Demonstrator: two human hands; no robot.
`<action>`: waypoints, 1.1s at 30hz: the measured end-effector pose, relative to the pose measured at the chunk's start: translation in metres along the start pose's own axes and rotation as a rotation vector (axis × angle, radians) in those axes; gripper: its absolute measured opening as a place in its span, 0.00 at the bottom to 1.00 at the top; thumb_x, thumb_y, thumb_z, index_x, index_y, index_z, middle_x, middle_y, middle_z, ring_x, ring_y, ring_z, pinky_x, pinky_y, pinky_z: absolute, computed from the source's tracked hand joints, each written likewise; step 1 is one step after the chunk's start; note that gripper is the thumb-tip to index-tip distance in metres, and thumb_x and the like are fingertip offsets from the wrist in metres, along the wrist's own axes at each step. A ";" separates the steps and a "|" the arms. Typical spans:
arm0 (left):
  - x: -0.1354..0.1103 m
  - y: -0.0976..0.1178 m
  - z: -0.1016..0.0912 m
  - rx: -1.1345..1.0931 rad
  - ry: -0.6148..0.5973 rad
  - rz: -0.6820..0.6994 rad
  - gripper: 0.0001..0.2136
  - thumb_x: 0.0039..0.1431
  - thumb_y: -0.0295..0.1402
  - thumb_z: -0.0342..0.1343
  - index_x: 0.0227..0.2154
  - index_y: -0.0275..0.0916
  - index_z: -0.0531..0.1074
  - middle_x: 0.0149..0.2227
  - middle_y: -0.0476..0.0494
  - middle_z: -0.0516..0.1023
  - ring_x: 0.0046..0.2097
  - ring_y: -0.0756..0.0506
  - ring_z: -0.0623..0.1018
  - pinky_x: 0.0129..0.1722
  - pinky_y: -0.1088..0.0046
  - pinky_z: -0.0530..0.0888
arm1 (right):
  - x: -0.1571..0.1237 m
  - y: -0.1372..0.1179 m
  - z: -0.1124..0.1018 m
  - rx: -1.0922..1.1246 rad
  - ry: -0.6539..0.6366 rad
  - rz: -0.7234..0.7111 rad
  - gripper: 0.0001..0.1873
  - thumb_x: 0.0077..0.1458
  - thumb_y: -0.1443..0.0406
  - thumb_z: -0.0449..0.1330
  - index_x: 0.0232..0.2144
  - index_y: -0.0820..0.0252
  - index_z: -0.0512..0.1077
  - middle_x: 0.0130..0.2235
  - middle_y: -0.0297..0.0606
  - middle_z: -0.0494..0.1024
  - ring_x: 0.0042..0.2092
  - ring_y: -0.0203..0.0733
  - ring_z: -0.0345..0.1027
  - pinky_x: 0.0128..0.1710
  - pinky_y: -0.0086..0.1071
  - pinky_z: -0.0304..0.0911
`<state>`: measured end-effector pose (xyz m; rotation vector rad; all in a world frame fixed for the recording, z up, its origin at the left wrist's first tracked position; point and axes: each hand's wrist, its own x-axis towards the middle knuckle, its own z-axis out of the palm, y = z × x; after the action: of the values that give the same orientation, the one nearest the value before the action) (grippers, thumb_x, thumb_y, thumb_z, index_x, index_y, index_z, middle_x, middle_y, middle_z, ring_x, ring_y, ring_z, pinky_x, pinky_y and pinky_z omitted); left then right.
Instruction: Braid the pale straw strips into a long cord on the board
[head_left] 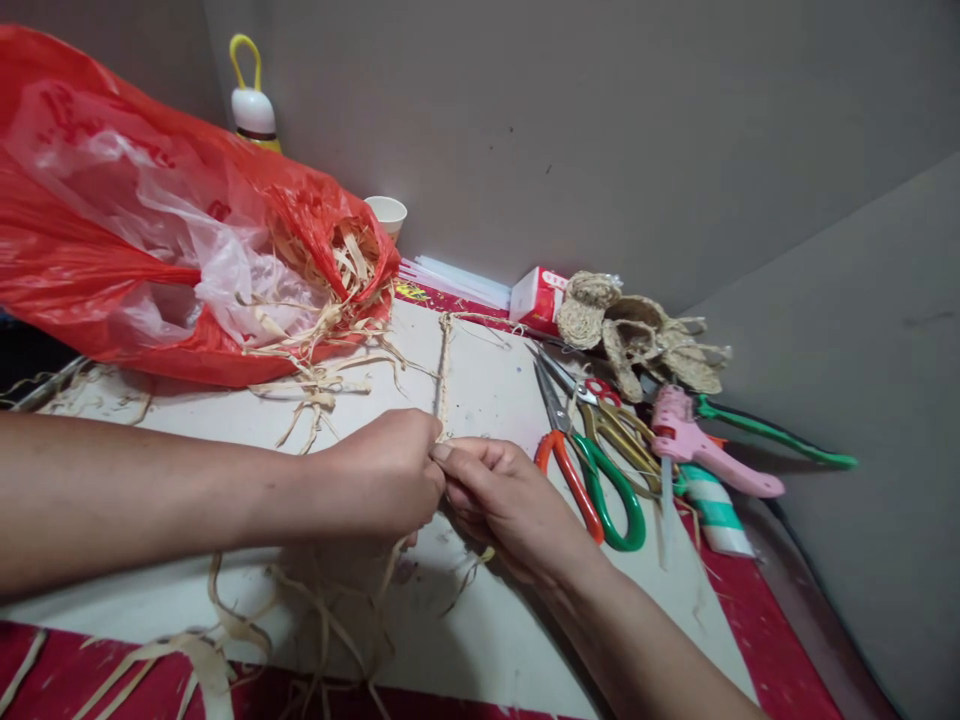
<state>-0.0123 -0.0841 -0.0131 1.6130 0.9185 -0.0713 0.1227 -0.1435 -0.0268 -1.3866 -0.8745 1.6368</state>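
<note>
1. L hand (pixel 382 475): fingers curled in, thumb and forefinger clamped on the near end of the twisted straw cord (pixel 444 370).
2. R hand (pixel 510 500): fingertips pressed together on that same spot, knuckle to knuckle w/ the left. No gap between the two hands.
3. The cord runs straight away from me across the white board (pixel 487 620). Its far end sits by the red-and-white box (pixel 536 297).
4. Loose straw strands (pixel 330 610) hang out from under my hands and trail toward the board's near edge.
5. Step in hand, as I read it: working the strands at the pinch point, adding length to the cord. Can't tell which strand goes over which, since my fingers hide it.
6. Next move, imo, calls for tension on the finished part, a firm pinch w/ one hand and the other free to turn a strand.
7. Supply: a red plastic bag (pixel 112 250) w/ more straw spilling out, left of the cord.
8. To my right, apart from my hands: orange-and-green scissors (pixel 592 480), a pink tool (pixel 705 450) and woven straw pieces (pixel 637 335). A paper cup (pixel 388 212) sits behind the bag.
</note>
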 end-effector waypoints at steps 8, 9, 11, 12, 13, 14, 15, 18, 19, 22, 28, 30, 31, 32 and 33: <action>-0.007 0.006 -0.003 0.117 0.022 0.064 0.04 0.46 0.30 0.49 0.26 0.38 0.66 0.20 0.48 0.71 0.19 0.51 0.68 0.16 0.79 0.57 | 0.000 0.002 -0.003 0.053 0.028 -0.004 0.20 0.50 0.59 0.60 0.13 0.58 0.58 0.11 0.21 0.52 0.14 0.25 0.37 0.14 0.25 0.34; -0.008 0.006 -0.007 0.095 -0.007 0.055 0.06 0.47 0.31 0.48 0.28 0.37 0.67 0.19 0.49 0.71 0.18 0.51 0.67 0.16 0.78 0.57 | 0.000 0.001 -0.004 0.055 0.029 -0.007 0.19 0.50 0.58 0.60 0.14 0.58 0.59 0.12 0.21 0.53 0.14 0.25 0.38 0.14 0.25 0.35; -0.007 0.005 -0.019 0.045 0.009 0.071 0.10 0.50 0.33 0.47 0.32 0.37 0.70 0.18 0.50 0.69 0.18 0.51 0.66 0.17 0.78 0.58 | 0.000 -0.001 -0.006 0.051 0.018 -0.017 0.16 0.50 0.58 0.60 0.18 0.59 0.63 0.12 0.20 0.53 0.14 0.25 0.38 0.14 0.25 0.36; -0.005 0.003 -0.024 0.024 0.062 0.104 0.11 0.50 0.34 0.47 0.33 0.37 0.71 0.18 0.51 0.69 0.19 0.51 0.67 0.18 0.77 0.59 | 0.001 -0.002 -0.007 0.049 0.004 -0.018 0.15 0.50 0.58 0.60 0.20 0.60 0.65 0.12 0.20 0.53 0.14 0.26 0.38 0.14 0.25 0.36; -0.002 0.002 -0.029 0.016 0.137 0.151 0.11 0.51 0.33 0.47 0.34 0.37 0.71 0.19 0.51 0.69 0.20 0.51 0.67 0.20 0.78 0.61 | 0.001 -0.002 -0.008 0.045 -0.012 -0.016 0.14 0.51 0.58 0.60 0.21 0.61 0.67 0.12 0.19 0.52 0.14 0.26 0.37 0.14 0.25 0.35; 0.001 0.000 -0.033 0.014 0.202 0.193 0.11 0.50 0.33 0.48 0.34 0.37 0.71 0.21 0.51 0.70 0.22 0.51 0.68 0.22 0.78 0.62 | 0.002 -0.002 -0.009 0.042 -0.028 -0.012 0.13 0.51 0.57 0.60 0.23 0.62 0.68 0.12 0.19 0.52 0.14 0.25 0.37 0.14 0.25 0.35; 0.004 -0.001 -0.035 0.010 0.239 0.223 0.10 0.50 0.32 0.49 0.34 0.37 0.72 0.22 0.51 0.70 0.24 0.51 0.68 0.24 0.78 0.63 | 0.002 -0.002 -0.010 0.038 -0.041 -0.008 0.13 0.51 0.57 0.60 0.24 0.62 0.70 0.12 0.19 0.51 0.14 0.25 0.36 0.14 0.25 0.35; 0.011 -0.001 -0.032 -0.117 0.083 0.203 0.06 0.49 0.30 0.49 0.27 0.36 0.69 0.23 0.50 0.70 0.26 0.52 0.68 0.26 0.78 0.64 | 0.003 -0.003 -0.012 0.019 -0.064 -0.005 0.14 0.51 0.56 0.61 0.25 0.63 0.71 0.12 0.19 0.51 0.15 0.25 0.36 0.14 0.25 0.35; 0.012 0.000 -0.028 -0.185 -0.008 0.165 0.05 0.49 0.29 0.47 0.25 0.36 0.67 0.21 0.51 0.69 0.24 0.52 0.68 0.25 0.78 0.64 | 0.003 -0.003 -0.013 0.013 -0.076 -0.002 0.15 0.51 0.56 0.61 0.24 0.63 0.71 0.12 0.19 0.52 0.15 0.25 0.36 0.14 0.25 0.35; 0.011 0.001 -0.019 -0.237 -0.107 0.070 0.06 0.50 0.31 0.44 0.22 0.38 0.63 0.15 0.53 0.62 0.17 0.53 0.62 0.19 0.77 0.59 | 0.003 -0.005 -0.016 -0.002 -0.109 0.014 0.16 0.51 0.56 0.62 0.23 0.64 0.70 0.12 0.19 0.51 0.15 0.25 0.36 0.14 0.25 0.35; 0.012 -0.007 -0.016 -0.126 -0.005 0.217 0.08 0.50 0.34 0.47 0.22 0.36 0.66 0.19 0.53 0.61 0.21 0.54 0.58 0.21 0.77 0.57 | 0.003 -0.007 -0.021 -0.006 -0.152 0.024 0.15 0.50 0.57 0.63 0.23 0.64 0.70 0.12 0.19 0.52 0.14 0.25 0.36 0.13 0.24 0.35; 0.013 -0.009 -0.016 -0.120 0.014 0.249 0.08 0.52 0.34 0.47 0.22 0.36 0.66 0.19 0.53 0.61 0.22 0.53 0.58 0.22 0.77 0.57 | 0.003 -0.007 -0.023 -0.020 -0.167 0.036 0.15 0.51 0.57 0.63 0.24 0.64 0.70 0.12 0.19 0.52 0.14 0.24 0.36 0.13 0.23 0.34; 0.013 -0.010 -0.016 -0.110 0.016 0.266 0.09 0.52 0.34 0.46 0.22 0.36 0.67 0.19 0.54 0.61 0.22 0.53 0.58 0.22 0.77 0.56 | 0.003 -0.007 -0.024 -0.027 -0.176 0.041 0.15 0.51 0.57 0.62 0.24 0.64 0.70 0.12 0.19 0.52 0.14 0.24 0.35 0.13 0.23 0.34; 0.013 -0.011 -0.016 -0.094 0.012 0.284 0.09 0.53 0.33 0.46 0.23 0.36 0.67 0.19 0.54 0.61 0.22 0.53 0.58 0.22 0.77 0.56 | 0.003 -0.007 -0.025 -0.034 -0.183 0.046 0.15 0.52 0.57 0.62 0.24 0.64 0.71 0.12 0.18 0.52 0.14 0.25 0.35 0.13 0.23 0.34; 0.013 -0.011 -0.017 -0.072 0.007 0.300 0.10 0.53 0.33 0.45 0.23 0.36 0.68 0.19 0.54 0.61 0.23 0.53 0.58 0.22 0.77 0.56 | 0.003 -0.007 -0.026 -0.044 -0.187 0.050 0.15 0.52 0.57 0.62 0.24 0.64 0.71 0.12 0.18 0.51 0.14 0.25 0.35 0.13 0.23 0.34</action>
<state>-0.0170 -0.0631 -0.0244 1.6668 0.6688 0.1741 0.1487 -0.1375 -0.0264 -1.3089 -0.9956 1.8172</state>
